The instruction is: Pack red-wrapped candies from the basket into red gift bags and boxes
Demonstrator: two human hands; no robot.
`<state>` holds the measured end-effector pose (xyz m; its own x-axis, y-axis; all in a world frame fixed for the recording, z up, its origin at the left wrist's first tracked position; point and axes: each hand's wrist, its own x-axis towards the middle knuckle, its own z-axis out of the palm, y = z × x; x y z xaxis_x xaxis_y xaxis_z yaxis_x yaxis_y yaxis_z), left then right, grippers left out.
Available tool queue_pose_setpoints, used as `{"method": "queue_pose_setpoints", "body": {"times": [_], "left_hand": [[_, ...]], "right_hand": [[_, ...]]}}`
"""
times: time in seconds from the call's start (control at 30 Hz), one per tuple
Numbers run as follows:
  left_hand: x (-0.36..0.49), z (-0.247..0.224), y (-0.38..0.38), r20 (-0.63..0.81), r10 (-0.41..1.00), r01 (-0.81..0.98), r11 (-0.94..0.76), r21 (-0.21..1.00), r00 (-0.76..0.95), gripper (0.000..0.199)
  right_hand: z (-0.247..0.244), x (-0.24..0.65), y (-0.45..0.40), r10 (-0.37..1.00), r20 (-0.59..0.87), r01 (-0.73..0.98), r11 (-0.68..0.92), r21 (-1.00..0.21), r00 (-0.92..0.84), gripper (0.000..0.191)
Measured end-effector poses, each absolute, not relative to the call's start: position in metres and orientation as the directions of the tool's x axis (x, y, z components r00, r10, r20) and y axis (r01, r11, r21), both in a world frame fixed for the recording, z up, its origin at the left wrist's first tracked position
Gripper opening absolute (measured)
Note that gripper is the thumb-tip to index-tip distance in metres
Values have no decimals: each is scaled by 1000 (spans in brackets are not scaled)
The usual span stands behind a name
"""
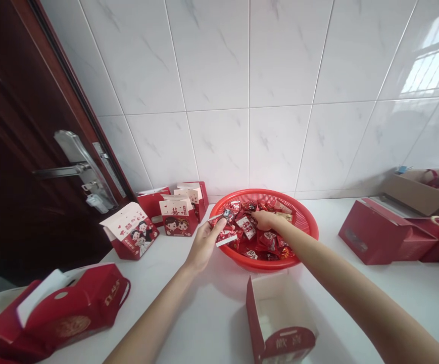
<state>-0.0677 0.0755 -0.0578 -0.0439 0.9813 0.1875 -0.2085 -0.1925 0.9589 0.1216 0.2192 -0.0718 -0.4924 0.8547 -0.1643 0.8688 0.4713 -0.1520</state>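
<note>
A red plastic basket (310, 233) full of wrapped sweets (267, 241) stands against the tiled wall. My left hand (204, 245) is at its left rim, thumb closed over several small packets; a dark-wrapped sweet (230, 216) and a white-edged red packet (227, 241) show at the fingers. My right hand (265, 220) reaches down among the sweets, fingers drawn together, their tips hidden. Whatever it grips cannot be made out. Between my forearms, in front of the basket, sits an open-topped red gift box (288, 344) with a pale inside; its bottom looks bare.
Several printed gift boxes (179, 218) stand left of the basket, near a dark door (10, 151) with a metal handle. Larger red boxes (86, 303) lie at the front left. At the right are more red boxes (371, 235) and an open cardboard carton (412, 194).
</note>
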Motion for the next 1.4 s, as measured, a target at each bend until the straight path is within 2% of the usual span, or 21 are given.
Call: {"method": "queue_pose_setpoints", "body": {"times": [0.17,0.23,0.3,0.43,0.63,0.77,0.83,0.93,1.07,1.27,1.4], "left_hand": [[-66,-58,75,178,983,-217,-184,959,-46,48],[-66,-57,75,176,983,-221,-181,958,-45,50],[-66,-57,74,179,983,-221,-184,958,-44,50],[-66,-56,74,185,982,-212,-188,959,-35,48],[-68,-58,76,166,986,-223,-169,960,-36,50],[-69,-62,77,153,987,-216,-158,964,-40,50],[-70,-64,78,159,986,-203,-164,965,-39,50],[-70,-66,80,181,980,-153,-191,970,-77,48],[-69,-67,80,219,972,-149,-229,962,-80,50],[-72,-70,81,200,971,-105,-214,971,-127,50],[-74,-71,83,192,976,-151,-206,967,-98,51]], "right_hand": [[-59,132,216,815,-290,848,398,-351,-502,34],[-54,136,215,790,-271,791,387,-474,-549,24],[-49,139,213,783,-209,709,372,-599,-587,12],[-39,140,207,765,-57,484,346,-804,-641,15],[-21,140,190,736,152,142,321,-936,-660,32],[-15,135,168,742,340,-150,313,-938,-578,32],[-16,128,154,734,389,-217,324,-921,-556,34],[-20,117,135,721,453,-129,458,-879,-524,27],[-25,109,119,654,560,79,684,-726,-509,10],[-32,112,113,548,644,104,798,-593,-534,13],[-34,113,109,494,671,147,850,-505,-553,12]]}}
